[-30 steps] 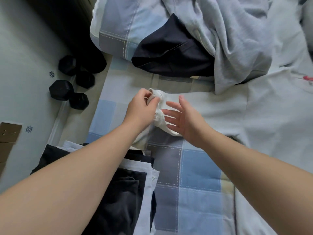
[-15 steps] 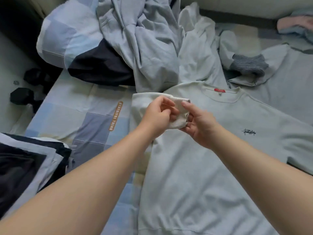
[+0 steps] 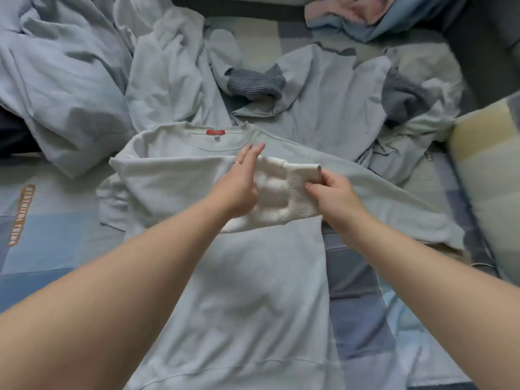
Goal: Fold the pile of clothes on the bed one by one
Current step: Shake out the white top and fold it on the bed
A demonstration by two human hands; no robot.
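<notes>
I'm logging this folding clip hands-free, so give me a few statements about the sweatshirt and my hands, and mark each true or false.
1. The right hand pinches the ribbed cuff. True.
2. The left hand is clenched in a fist. False: its fingers are straight and it lies flat on the sleeve.
3. The sleeve is folded across the chest of the sweatshirt. True.
4. The neck label is blue. False: it is red.
5. The ring is on the right hand. False: it is on a finger of the left hand.
</notes>
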